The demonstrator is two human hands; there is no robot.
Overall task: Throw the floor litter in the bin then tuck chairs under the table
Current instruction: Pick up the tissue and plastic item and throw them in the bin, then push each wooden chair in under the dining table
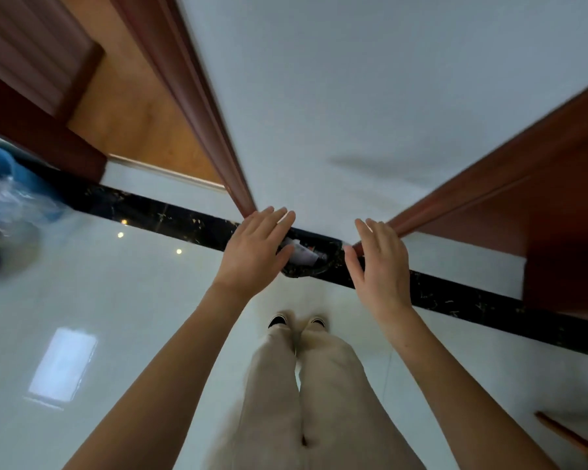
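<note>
Both bare arms reach forward and down. Left hand (pixel 257 249) flat, fingers spread, grasping nothing; right hand (pixel 377 262) the same. Between and below them a small dark round bin (pixel 311 262) sits on the black marble floor strip (pixel 150 212) against the white wall (pixel 353 96), white paper litter (pixel 301 252) inside. Blurry blue bag (pixel 11 195) far left.
</note>
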